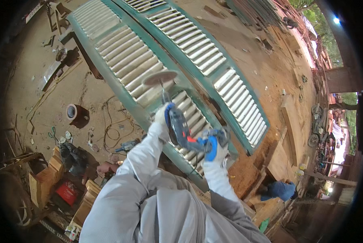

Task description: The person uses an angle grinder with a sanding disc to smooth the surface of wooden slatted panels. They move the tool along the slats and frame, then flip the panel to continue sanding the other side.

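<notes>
Our 2 gloved hands, left (162,117) and right (213,146), clench the sander (180,128), disc (160,77) over green shutters (149,60); slats seemingly stripped, frames still painted.

Louvred shutter panels (177,60), two side by side, lie across the middle of the yard floor (88,93), running from far left to near right; the power tool (179,127) sits over the nearer panel, its disc (160,77) above the slats, left hand (162,117) at the forward end, right hand (214,146) at the rear. Left of the panels: a roll (73,112) and loose cable (112,129) on the ground, wooden crates (48,178) nearer. Right of the panels: stacked timber planks (290,125), with another person (280,190) below them.
</notes>
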The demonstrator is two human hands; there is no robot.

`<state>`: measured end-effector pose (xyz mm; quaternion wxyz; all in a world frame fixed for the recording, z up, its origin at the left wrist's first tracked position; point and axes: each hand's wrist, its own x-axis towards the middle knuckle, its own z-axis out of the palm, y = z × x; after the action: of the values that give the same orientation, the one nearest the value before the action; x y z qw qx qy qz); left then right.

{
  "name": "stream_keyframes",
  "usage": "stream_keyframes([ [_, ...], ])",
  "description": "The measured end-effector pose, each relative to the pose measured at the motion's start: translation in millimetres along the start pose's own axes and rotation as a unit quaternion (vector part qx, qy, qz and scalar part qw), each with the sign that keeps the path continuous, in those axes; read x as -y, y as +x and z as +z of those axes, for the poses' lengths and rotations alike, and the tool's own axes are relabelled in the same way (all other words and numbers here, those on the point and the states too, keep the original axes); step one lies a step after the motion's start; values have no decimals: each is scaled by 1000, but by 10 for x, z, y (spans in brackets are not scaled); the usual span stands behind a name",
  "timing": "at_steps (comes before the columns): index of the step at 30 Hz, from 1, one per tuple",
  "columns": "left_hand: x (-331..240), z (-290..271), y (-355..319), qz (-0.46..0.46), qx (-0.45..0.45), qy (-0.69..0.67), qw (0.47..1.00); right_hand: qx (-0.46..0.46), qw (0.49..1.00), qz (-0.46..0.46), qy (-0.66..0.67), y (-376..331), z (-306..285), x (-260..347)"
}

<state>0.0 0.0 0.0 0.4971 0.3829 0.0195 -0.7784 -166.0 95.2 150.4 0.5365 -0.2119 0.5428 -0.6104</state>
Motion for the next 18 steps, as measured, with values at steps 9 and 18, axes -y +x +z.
stream_keyframes([
  [9, 313, -660, -968, -33, 37, 38, 998, 114, 993, 14, -34, -1244, -85, 93],
  [18, 129, -772, -1788, -45, 71, 7, 996, 214, 977, -7, -11, -1913, -173, 41],
])
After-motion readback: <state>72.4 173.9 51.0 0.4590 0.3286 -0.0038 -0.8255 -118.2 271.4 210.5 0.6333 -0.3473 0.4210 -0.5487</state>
